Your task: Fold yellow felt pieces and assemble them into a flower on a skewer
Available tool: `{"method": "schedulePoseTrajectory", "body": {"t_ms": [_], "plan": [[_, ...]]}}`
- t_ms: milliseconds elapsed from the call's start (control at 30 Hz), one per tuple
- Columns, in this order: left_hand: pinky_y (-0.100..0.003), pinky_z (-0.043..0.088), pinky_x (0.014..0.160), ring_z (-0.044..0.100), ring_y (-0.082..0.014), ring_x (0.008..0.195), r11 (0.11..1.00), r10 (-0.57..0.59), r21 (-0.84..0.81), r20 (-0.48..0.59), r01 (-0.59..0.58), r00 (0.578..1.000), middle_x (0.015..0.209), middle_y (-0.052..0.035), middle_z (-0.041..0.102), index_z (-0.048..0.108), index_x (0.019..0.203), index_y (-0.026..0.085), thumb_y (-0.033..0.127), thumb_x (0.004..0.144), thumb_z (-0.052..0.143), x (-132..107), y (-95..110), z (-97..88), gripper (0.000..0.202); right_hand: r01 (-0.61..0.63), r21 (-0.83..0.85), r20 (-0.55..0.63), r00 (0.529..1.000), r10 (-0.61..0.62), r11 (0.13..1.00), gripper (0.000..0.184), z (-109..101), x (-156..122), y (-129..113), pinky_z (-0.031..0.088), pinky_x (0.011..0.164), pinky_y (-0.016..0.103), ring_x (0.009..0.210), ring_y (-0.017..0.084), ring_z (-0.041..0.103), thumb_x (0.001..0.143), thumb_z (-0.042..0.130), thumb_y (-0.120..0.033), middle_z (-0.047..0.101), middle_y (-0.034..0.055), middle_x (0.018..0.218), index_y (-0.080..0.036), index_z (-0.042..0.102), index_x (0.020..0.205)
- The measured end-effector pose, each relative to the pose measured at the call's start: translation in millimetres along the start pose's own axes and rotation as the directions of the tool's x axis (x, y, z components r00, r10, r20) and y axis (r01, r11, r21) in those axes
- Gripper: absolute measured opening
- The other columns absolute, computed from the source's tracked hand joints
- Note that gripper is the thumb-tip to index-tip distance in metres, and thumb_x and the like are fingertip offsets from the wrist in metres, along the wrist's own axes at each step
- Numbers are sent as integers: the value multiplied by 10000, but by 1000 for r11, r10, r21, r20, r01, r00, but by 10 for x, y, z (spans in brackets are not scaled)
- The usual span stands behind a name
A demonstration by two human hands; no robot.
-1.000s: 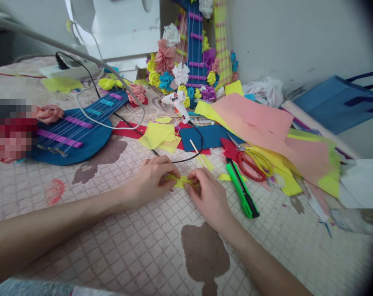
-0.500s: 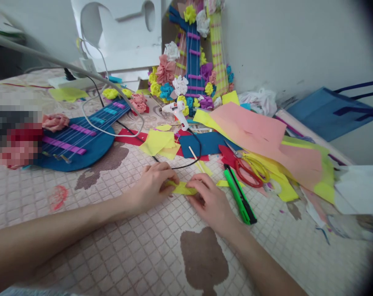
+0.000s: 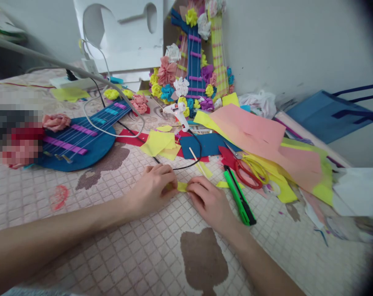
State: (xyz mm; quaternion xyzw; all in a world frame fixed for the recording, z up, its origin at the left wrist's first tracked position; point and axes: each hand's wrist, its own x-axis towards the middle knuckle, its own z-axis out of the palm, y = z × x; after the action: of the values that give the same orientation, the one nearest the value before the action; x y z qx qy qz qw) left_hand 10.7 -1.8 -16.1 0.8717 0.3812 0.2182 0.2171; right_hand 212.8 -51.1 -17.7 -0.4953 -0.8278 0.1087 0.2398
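Observation:
Between both hands a narrow strip of yellow paper [image 3: 182, 187] is held low over the quilted cloth. My left hand [image 3: 154, 186] is closed on the strip's left end, its fingertips pinched together. On the other end, the fingers of my right hand [image 3: 209, 201] are closed, and they cover part of the paper. A green utility knife [image 3: 240, 197] lies just right of my right hand. Another thin yellow strip [image 3: 223, 184] pokes out behind that hand. Beyond the hands are a thin white stick [image 3: 196, 156] and several square yellow paper pieces [image 3: 159, 142].
Scissors [image 3: 251, 170] with red and yellow handles lie right, by pink paper sheets [image 3: 251, 127]. A white glue gun [image 3: 178, 115] with a black cord stands behind. At left is a blue paper guitar [image 3: 81, 144]; decorated guitars [image 3: 196, 61] lean at the back.
The yellow strip looks narrower and less of it shows between my hands. My left fingers have closed further over its end; my right hand has barely shifted.

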Motion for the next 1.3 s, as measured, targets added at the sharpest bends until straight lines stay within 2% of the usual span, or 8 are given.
{"method": "schedulePoseTrajectory", "body": {"t_ms": [200,433,600,800,1033,1300], "plan": [[-294,402,695,559,-154,744,999,-37,-25,13,37,999,809,-17,603,595,767,163,167,829,546,52,-10,-29,78,-172,91,-14,985,174,981,98,-12,46,-18,455,644,275,720,147,568,874,495,-152,558,24,840,-200,546,805],[-261,399,618,531,-141,688,999,2,-52,-5,-2,1000,747,-23,572,568,724,149,125,827,507,86,-55,-56,122,-226,117,4,974,227,967,111,-25,67,-17,438,628,270,715,150,551,877,495,-183,557,18,810,-206,556,788],[-265,411,642,528,-139,707,1000,7,-14,-10,-8,1000,786,-32,561,565,756,143,145,858,488,97,-71,-33,127,-265,85,-10,964,267,960,112,-11,93,-21,411,630,275,712,150,538,860,508,-161,532,8,793,-199,514,754],[-256,408,634,524,-137,716,1000,15,-7,-15,-16,1000,801,-31,551,557,766,144,146,856,496,96,-60,-21,108,-258,50,-47,964,261,965,119,38,95,-1,393,617,280,676,146,523,843,504,-145,516,-1,768,-201,494,739],[-278,416,660,534,-154,741,995,-16,97,-23,18,1000,810,-38,558,559,751,144,137,842,503,111,-42,5,107,-256,20,-74,964,257,966,113,64,96,8,413,632,288,705,159,538,839,508,-158,526,11,778,-207,491,738],[-282,417,654,542,-163,739,989,-29,141,-42,34,999,797,-33,560,546,744,149,131,822,518,117,-5,18,85,-235,-42,-91,969,231,971,121,88,100,10,412,599,281,689,159,535,835,490,-160,517,9,766,-214,478,727]]}}
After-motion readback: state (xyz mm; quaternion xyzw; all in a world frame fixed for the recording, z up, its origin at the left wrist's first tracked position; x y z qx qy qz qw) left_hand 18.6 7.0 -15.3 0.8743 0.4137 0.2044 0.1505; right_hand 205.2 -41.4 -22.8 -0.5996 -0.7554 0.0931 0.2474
